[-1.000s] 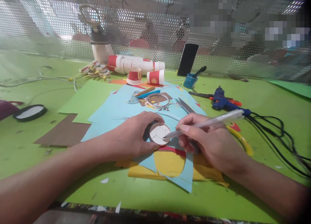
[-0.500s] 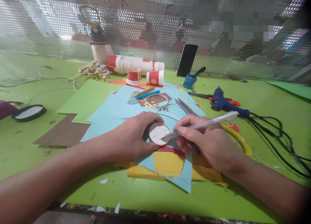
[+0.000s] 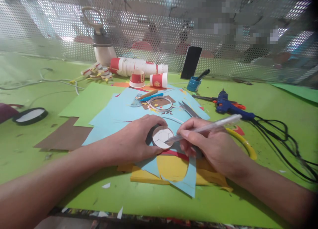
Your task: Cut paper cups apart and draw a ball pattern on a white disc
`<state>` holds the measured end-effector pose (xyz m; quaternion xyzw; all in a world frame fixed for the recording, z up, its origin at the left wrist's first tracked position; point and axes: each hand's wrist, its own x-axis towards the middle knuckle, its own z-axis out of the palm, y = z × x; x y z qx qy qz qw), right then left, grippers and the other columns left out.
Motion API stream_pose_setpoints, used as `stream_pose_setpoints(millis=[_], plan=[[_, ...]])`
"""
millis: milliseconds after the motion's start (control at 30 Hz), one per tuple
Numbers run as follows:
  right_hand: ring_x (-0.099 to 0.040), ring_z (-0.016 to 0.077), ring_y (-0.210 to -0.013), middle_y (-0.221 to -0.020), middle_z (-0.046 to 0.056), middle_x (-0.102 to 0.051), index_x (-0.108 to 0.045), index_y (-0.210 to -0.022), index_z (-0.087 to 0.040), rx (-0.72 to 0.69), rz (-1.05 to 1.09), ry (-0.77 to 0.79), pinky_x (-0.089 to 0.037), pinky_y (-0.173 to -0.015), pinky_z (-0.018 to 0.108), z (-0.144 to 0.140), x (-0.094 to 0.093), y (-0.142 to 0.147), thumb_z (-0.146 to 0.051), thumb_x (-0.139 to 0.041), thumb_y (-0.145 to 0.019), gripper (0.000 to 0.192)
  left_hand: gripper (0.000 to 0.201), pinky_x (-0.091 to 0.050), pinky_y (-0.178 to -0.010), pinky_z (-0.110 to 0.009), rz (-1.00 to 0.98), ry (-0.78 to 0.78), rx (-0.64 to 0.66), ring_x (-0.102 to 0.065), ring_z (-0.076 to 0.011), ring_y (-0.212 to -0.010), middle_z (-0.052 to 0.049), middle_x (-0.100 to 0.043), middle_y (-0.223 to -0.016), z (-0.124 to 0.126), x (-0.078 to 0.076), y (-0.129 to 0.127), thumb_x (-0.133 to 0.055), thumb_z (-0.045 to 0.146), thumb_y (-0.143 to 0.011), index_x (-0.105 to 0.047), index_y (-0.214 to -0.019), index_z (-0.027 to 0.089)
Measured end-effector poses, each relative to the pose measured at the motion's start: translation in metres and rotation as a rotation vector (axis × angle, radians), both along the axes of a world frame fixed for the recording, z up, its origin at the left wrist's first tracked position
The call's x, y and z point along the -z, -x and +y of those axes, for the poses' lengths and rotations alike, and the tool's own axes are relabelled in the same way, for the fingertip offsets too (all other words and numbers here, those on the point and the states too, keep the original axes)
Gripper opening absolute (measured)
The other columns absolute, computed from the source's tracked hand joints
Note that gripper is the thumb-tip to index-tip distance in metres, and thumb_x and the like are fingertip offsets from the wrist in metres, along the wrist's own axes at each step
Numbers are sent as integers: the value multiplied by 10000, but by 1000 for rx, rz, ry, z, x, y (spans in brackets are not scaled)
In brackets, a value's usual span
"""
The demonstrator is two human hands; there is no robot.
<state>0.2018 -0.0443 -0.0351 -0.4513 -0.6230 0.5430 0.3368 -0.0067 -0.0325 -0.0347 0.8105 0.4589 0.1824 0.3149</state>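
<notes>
Between the thumb and fingers of my left hand [image 3: 135, 138] is a small round disc [image 3: 162, 136] with a dark side wall. Its white top carries thin dark lines in a football pattern. My right hand [image 3: 208, 143] grips a clear pen [image 3: 211, 124], whose tip touches the lower right part of the white face. Underneath lie light blue paper [image 3: 111, 113] and a cut blue piece with a round hole over yellow paper [image 3: 172, 167]. Scissors [image 3: 188, 109] lie just beyond my right fingers, their handles hidden by the hand.
A blue glue gun [image 3: 231, 108] with black cable lies at the right, near a yellow ring [image 3: 243, 144]. Farther back are paper cups [image 3: 159, 80], a leaning phone [image 3: 191, 62], a blue pot [image 3: 193, 84] and a large bottle [image 3: 103, 50]. A perforated metal screen [image 3: 139, 23] bounds the table.
The pen tip has shifted very slightly left on the white face, and the pen's back end has tipped a little. My left hand keeps its place around the disc.
</notes>
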Motion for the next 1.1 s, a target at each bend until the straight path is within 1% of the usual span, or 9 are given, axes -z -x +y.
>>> stream_pose_setpoints(millis=[233, 633, 867, 1100], plan=[[-565, 50, -459, -556, -47, -620, -569, -744, -179, 12, 0, 6, -453, -468, 141, 0, -1, 2, -215, -562, -910, 170, 443, -481, -809, -365, 1, 2, -2, -599, -231, -952, -56, -645, -1082, 0, 0, 0, -702, 398, -739, -576, -1115, 202], [-568, 50, -466, -565, -42, -624, -570, -751, -174, 11, -17, 12, -456, -470, 137, 0, -2, 2, -212, -560, -904, 158, 455, -485, -813, -370, 4, 4, -6, -599, -238, -960, -66, -642, -1102, 1, 1, 2, -695, 400, -738, -573, -1130, 205], [-572, 54, -473, -562, -41, -629, -585, -759, -179, 21, 0, 7, -458, -478, 142, 0, 1, 1, -227, -566, -909, 158, 476, -491, -808, -366, 3, -4, -17, -603, -245, -960, -69, -645, -1113, 0, 1, 2, -700, 433, -722, -581, -1125, 209], [-576, 69, -479, -569, -35, -628, -584, -755, -185, 21, 17, -5, -465, -480, 169, 0, 1, -1, -238, -567, -911, 166, 477, -492, -820, -368, 9, -2, -15, -604, -244, -963, -76, -644, -1121, 0, 1, 1, -698, 425, -728, -579, -1135, 206]])
